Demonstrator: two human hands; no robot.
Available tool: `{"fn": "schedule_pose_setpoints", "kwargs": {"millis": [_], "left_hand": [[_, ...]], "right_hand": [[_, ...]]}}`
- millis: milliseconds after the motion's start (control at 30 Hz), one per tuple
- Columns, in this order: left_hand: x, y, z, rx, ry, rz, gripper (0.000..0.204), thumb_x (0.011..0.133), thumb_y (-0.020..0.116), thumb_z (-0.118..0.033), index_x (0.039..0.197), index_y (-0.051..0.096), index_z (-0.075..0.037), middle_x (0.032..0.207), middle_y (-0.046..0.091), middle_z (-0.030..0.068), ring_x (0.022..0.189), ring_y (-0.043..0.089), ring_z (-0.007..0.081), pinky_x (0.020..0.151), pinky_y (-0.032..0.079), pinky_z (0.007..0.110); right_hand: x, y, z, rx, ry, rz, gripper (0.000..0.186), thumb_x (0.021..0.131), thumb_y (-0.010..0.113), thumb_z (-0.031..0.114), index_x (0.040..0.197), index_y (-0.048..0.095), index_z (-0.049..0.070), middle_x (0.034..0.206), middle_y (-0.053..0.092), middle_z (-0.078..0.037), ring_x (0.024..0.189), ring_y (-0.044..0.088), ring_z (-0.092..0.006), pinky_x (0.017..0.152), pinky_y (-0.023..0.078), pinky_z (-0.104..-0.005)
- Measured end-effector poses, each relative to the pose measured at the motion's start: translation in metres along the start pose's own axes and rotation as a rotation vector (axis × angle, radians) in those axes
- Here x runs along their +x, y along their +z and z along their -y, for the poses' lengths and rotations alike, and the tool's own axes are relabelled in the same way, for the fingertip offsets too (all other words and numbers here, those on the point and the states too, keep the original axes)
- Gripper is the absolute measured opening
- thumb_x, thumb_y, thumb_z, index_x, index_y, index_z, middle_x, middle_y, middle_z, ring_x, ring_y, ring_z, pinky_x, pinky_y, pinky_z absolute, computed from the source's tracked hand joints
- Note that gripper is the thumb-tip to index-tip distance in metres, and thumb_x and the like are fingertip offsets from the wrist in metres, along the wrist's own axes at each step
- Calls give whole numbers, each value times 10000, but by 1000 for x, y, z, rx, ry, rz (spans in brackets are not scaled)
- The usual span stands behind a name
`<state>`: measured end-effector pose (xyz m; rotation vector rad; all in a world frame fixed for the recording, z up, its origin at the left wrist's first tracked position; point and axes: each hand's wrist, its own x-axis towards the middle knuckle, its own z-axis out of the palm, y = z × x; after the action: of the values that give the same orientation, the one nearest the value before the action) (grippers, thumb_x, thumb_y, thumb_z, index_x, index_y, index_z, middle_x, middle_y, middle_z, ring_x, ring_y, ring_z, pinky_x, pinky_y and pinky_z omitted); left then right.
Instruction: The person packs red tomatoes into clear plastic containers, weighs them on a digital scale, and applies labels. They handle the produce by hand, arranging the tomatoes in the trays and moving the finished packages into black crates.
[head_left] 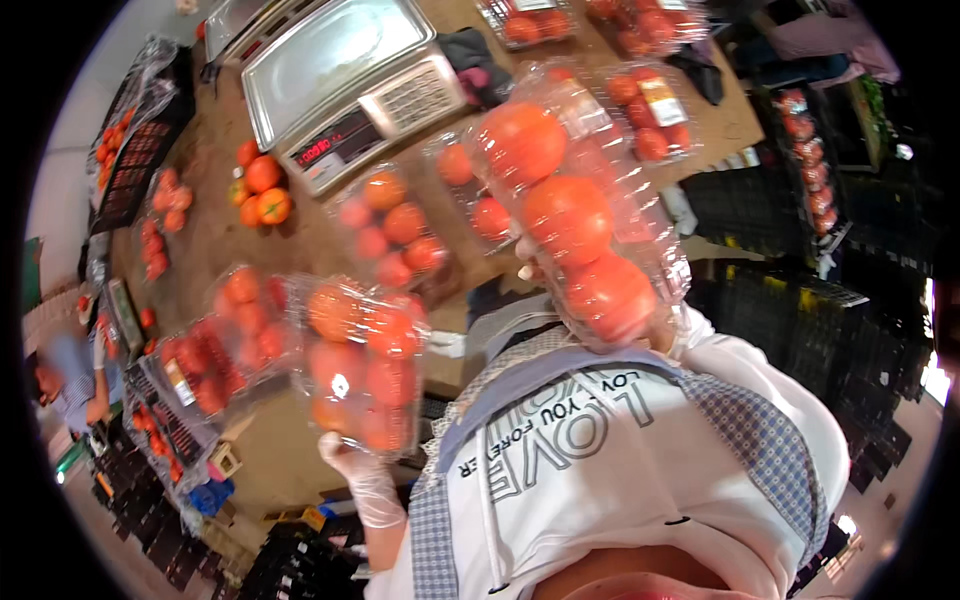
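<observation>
My left hand (pixel 352 465), in a pale thin glove, grips the near end of a clear plastic pack of tomatoes (pixel 365 370). My right hand (pixel 668 332) holds a second, larger-looking clear pack of tomatoes (pixel 570 215), raised close to me. That pack hides most of the hand; only fingertips show at its left edge. Beyond my hands, another tomato pack (pixel 392 228) lies on the brown table, partly blurred. Beside the left-hand pack sits a further pack of tomatoes (pixel 243 322).
A scale (pixel 335 70) with a metal plate and lit display stands at the back. Loose tomatoes (pixel 262 190) lie left of it. Labelled tomato packs (pixel 650 110) sit at the back right. A black crate (pixel 130 165) stands far left. Another person (pixel 75 380) is at the left edge.
</observation>
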<state>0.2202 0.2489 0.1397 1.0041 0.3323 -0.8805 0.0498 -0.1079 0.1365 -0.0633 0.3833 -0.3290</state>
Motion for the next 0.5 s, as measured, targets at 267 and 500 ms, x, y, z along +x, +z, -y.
{"fn": "schedule_pose_setpoints", "kwargs": {"millis": [267, 500], "left_hand": [[28, 189, 160, -207, -198, 434, 667, 749, 542, -399, 1313, 419, -65, 1270, 499, 151, 1095, 539, 314, 880, 484, 465], [33, 283, 293, -133, -344, 350, 621, 763, 573, -344, 1297, 446, -54, 1291, 503, 118, 1150, 514, 314, 958, 424, 520]], "right_hand": [[-155, -73, 132, 875, 78, 842, 294, 866, 556, 173, 1116, 472, 41, 1016, 444, -35, 944, 517, -144, 884, 405, -364], [-286, -118, 242, 863, -319, 842, 255, 861, 507, 150, 1092, 539, 46, 1037, 503, -61, 931, 587, -182, 815, 438, -399]]}}
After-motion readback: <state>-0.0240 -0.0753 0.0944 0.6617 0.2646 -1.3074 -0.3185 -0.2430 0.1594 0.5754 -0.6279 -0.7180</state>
